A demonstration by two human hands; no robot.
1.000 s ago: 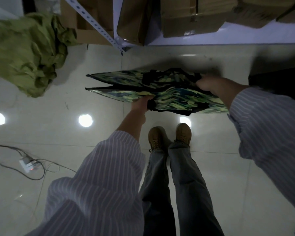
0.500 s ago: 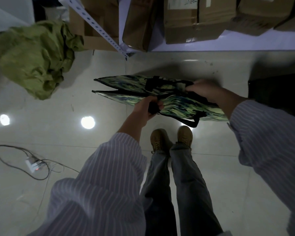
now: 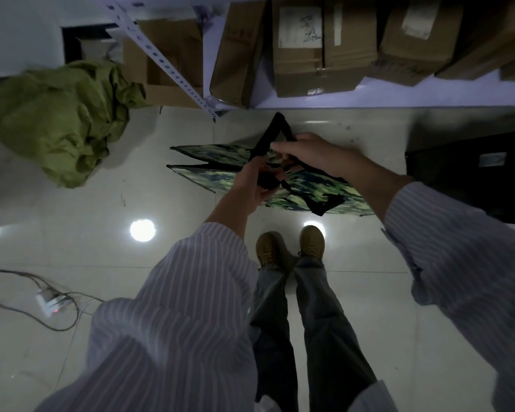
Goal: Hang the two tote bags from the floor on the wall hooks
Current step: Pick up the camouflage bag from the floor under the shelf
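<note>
A camouflage tote bag [image 3: 309, 191] with black straps hangs above the floor in front of me. My left hand [image 3: 250, 185] grips the near black strap at the bag's mouth. My right hand [image 3: 312, 151] pinches the far black strap [image 3: 272, 135], which stands up in a loop above the bag. A crumpled olive-green bag [image 3: 60, 117] lies on the floor at the left. No wall hooks are in view.
A metal shelf post [image 3: 161, 58] and a white shelf with several cardboard boxes [image 3: 312, 46] stand ahead. A dark case [image 3: 470, 171] sits on the floor at the right. A power strip with cable [image 3: 48, 301] lies at the left. My shoes [image 3: 289, 248] stand on glossy tiles.
The camouflage bag has come up off the floor. My left hand moved from the bag's edge onto a strap, and my right hand has pulled the far strap up into a loop.
</note>
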